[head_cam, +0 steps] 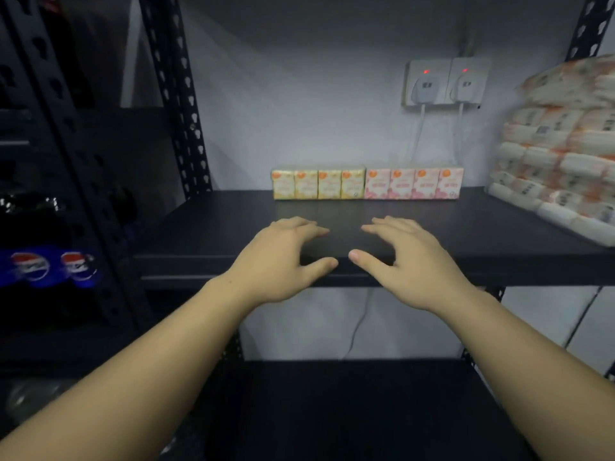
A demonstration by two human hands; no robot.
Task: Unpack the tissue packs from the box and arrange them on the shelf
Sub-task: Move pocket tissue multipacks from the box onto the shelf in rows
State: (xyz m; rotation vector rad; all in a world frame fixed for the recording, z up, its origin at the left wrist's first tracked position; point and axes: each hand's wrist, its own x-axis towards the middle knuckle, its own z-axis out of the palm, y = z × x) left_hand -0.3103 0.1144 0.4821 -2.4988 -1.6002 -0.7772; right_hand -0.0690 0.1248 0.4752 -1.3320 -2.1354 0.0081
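Observation:
A row of small tissue packs stands upright at the back of the black shelf [213, 227], against the wall: several yellow packs [317, 184] on the left, touching several pink packs [414, 183] on the right. My left hand [283, 261] and my right hand [409, 261] hover side by side over the shelf's front edge, fingers spread and curved, holding nothing. Both hands are well in front of the packs and apart from them. No box is in view.
A tall stack of white and orange tissue bundles [562, 151] fills the shelf's right end. Two wall sockets [444, 82] with plugs and hanging cables sit behind. Black slotted uprights [179, 94] frame the rack. Cola bottles [50, 266] stand on the left rack. A lower shelf [349, 410] lies beneath.

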